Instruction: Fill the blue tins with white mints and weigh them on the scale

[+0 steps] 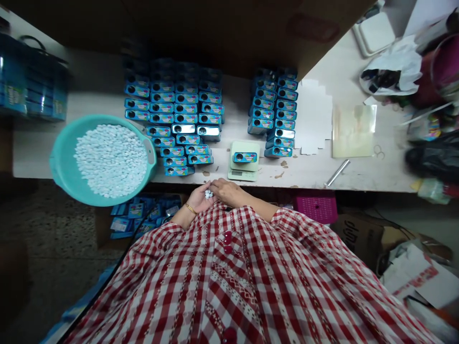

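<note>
My left hand (201, 198), with a gold bangle at its wrist, is cupped palm up around a few small white candies (208, 194). My right hand (228, 192) rests against it, with its fingers curled over the edge of that palm; what they pinch, if anything, is hidden. Just beyond both hands, a small kitchen scale (244, 171) bears one blue tin (245, 157). To the left, a turquoise basin (58, 157) holds a heap of the same pale candies (111, 160).
Rows of blue tins (186, 109) stand left of the scale, and more tins (286, 106) to its right. White sheets (314, 117), a clear sheet (354, 129) and a metal tube (337, 173) lie further right. Below the table edge is a box of blue packs (136, 211).
</note>
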Motion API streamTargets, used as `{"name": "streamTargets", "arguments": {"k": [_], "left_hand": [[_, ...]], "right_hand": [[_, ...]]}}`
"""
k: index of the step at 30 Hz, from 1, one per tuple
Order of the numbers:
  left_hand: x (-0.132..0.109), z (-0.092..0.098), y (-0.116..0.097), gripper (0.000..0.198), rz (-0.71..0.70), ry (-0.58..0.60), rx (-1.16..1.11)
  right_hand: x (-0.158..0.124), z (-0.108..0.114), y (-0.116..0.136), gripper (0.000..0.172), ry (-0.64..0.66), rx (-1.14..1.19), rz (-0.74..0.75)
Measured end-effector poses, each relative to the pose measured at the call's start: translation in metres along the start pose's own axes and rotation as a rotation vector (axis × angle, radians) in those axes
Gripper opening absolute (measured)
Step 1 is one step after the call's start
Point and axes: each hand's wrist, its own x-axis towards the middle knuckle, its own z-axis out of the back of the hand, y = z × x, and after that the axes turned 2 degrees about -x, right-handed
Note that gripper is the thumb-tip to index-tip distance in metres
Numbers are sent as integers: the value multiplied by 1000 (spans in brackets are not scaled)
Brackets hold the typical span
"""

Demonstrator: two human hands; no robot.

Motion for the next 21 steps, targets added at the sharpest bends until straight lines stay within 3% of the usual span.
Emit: {"name": "streamTargets", "arguments": {"k": [10, 14, 18, 21], "left_hand": [[0, -6, -1, 33, -24, 48, 9], [3, -20, -2, 34, -49, 90, -3], [8, -43, -8, 30, -88, 143, 1], [11, -56, -13, 32, -109, 139, 30]], "right_hand": [[1, -1, -4, 22, -29, -14, -8], [-4, 6, -18, 15, -195, 92, -127], [-14, 21, -50, 16, -441, 156, -247], [-21, 32, -78, 20, -483, 102, -347]]}}
